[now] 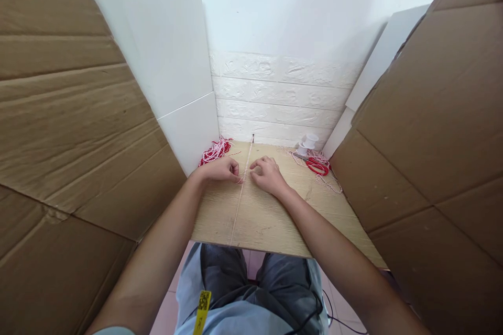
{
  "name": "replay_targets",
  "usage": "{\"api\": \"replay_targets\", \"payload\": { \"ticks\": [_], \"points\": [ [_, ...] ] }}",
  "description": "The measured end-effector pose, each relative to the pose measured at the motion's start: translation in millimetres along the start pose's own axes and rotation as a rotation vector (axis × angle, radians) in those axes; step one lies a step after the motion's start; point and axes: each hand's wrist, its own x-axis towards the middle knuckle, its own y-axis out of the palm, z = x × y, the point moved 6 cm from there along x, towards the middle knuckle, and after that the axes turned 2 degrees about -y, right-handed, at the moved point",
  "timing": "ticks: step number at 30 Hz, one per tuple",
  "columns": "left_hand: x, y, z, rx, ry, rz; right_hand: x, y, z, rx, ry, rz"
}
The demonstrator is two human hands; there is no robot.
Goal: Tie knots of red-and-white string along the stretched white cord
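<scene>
Sitting between cardboard (424, 115), holding left hand (220, 169) and right hand (269, 174) apart, bracketing string (237, 212) running from wall (283, 89) over tabletop (271, 230), seemingly tensioned for close fingerwork; not showing clearly whether pinching it. Having scissors (322, 168) rightward, presumably within reach.

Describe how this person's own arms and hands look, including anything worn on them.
The left hand and right hand are bare, with no gloves, and no watch or band shows at either wrist. A pale bluish sleeve edge shows on the left arm; none shows on the right arm.
</scene>
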Motion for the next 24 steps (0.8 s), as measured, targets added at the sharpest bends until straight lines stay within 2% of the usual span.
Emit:
{"api": "replay_targets", "payload": {
  "ticks": [7,12,16,20,24],
  "points": [
    [0,-1.3,-3,0.019,0.008,-0.027,4,1,3,0.012,-0.017,0.052],
    [5,-1.7,-14,0.016,0.112,-0.123,2,-7,18,0.044,-0.074,0.066],
    [5,-1.5,-22,-0.063,0.136,-0.153,-1,-9,29,0.009,-0.162,0.072],
    [3,0.0,-27,-0.167,0.131,-0.135,0,-2,30,-0.038,-0.205,0.120],
    [2,-0.4,-29,-0.310,0.154,-0.122,1,-1,29,0.045,-0.210,0.117]
  ]
}}
